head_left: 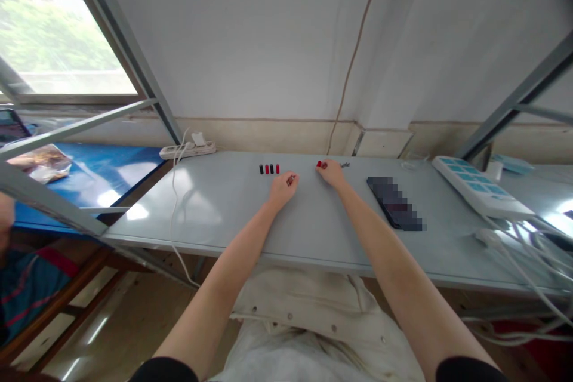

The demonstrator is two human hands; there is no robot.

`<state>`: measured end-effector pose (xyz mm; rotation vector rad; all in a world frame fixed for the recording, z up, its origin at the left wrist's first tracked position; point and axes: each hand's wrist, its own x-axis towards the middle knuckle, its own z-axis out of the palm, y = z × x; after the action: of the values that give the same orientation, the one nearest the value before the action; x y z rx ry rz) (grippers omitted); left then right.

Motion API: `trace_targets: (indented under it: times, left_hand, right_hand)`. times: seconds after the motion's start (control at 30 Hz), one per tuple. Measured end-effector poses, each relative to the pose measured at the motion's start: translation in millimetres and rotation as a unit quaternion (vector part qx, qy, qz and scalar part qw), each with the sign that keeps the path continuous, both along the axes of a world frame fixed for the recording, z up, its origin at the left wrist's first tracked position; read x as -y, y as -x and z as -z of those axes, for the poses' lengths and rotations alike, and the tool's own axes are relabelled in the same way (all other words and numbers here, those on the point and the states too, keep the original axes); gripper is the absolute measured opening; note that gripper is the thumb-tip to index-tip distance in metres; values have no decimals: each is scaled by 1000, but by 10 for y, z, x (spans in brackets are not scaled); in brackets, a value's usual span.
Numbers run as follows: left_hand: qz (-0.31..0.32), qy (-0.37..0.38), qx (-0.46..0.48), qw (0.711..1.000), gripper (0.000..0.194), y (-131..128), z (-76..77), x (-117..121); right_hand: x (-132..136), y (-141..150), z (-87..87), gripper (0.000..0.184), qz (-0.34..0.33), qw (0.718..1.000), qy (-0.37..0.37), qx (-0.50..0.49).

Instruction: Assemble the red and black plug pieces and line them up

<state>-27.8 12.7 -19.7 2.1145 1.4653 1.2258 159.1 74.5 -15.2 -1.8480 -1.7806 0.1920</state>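
My left hand (283, 187) rests on the grey table (215, 203) with its fingers curled around a small dark red piece at the fingertips. Just beyond it stands a short row of small black and red cylindrical pieces (269, 169). My right hand (331, 172) lies flat farther right, its fingertips touching a small red piece (319, 163). A few tiny dark metal bits (344, 164) lie just right of that hand.
A phone (394, 203) lies face up right of my right arm. A white and blue power strip (477, 186) with cables sits at the far right. Another white power strip (188, 148) and its cord are at the table's back left. A blue table (98, 173) stands left.
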Motion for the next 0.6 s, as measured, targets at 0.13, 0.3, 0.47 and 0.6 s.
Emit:
trace_targets:
  times: [0.13, 0.3, 0.47, 0.6]
  left_hand:
    - [3, 1, 1, 1000, 25, -1, -4, 7]
    - [18, 4, 2, 1000, 26, -2, 27, 2]
    - [27, 4, 13, 1000, 25, 3, 29, 4]
    - [31, 7, 10, 999, 25, -1, 16, 16]
  right_hand:
    - [-30, -33, 23, 14, 10, 1000, 17, 15]
    - [-54, -58, 36, 15, 7, 999, 24, 42]
    - [-84, -80, 64, 14, -6, 998, 23, 62]
    - [-97, -103, 55, 11, -18, 997, 34, 60]
